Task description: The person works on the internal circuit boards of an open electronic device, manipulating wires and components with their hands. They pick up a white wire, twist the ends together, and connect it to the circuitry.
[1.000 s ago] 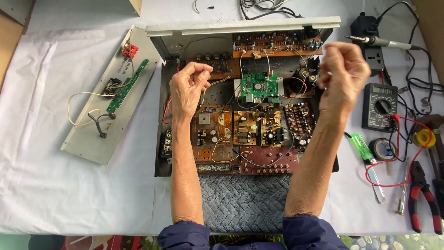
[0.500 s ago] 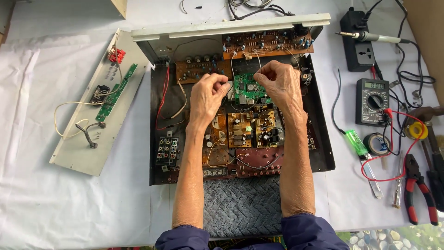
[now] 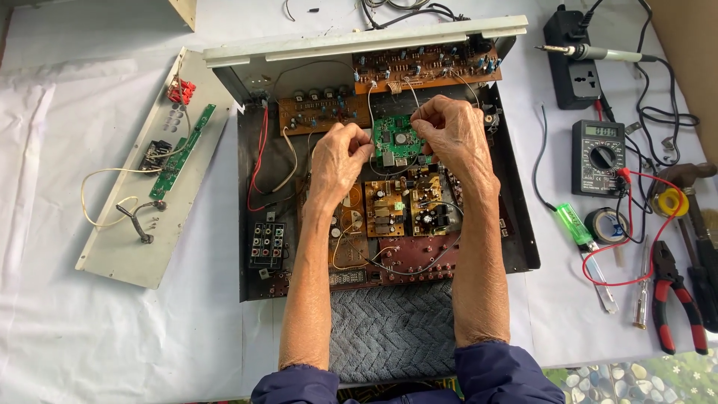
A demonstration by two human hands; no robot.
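Note:
An opened amplifier chassis (image 3: pixel 254 224) lies on the white-covered table, full of brown circuit boards. A small green circuit board (image 3: pixel 395 141) sits in its middle. My left hand (image 3: pixel 338 161) is over the chassis just left of the green board, fingers pinched on a thin white wire (image 3: pixel 368 112). My right hand (image 3: pixel 456 138) is at the green board's right edge, fingers curled and pinching thin wires there. Both forearms reach in from the bottom over a grey knitted cloth (image 3: pixel 393 329).
A detached grey front panel (image 3: pixel 131 239) with a green strip board lies left. On the right are a power strip (image 3: pixel 572 67), soldering iron (image 3: pixel 591 52), multimeter (image 3: pixel 598 155), green lighter (image 3: pixel 574 223), tape roll (image 3: pixel 606 224), red-handled pliers (image 3: pixel 673 299) and red leads.
Both hands came down from raised fists at the chassis sides to the green board in the middle and pinched its wires. The view moved closer.

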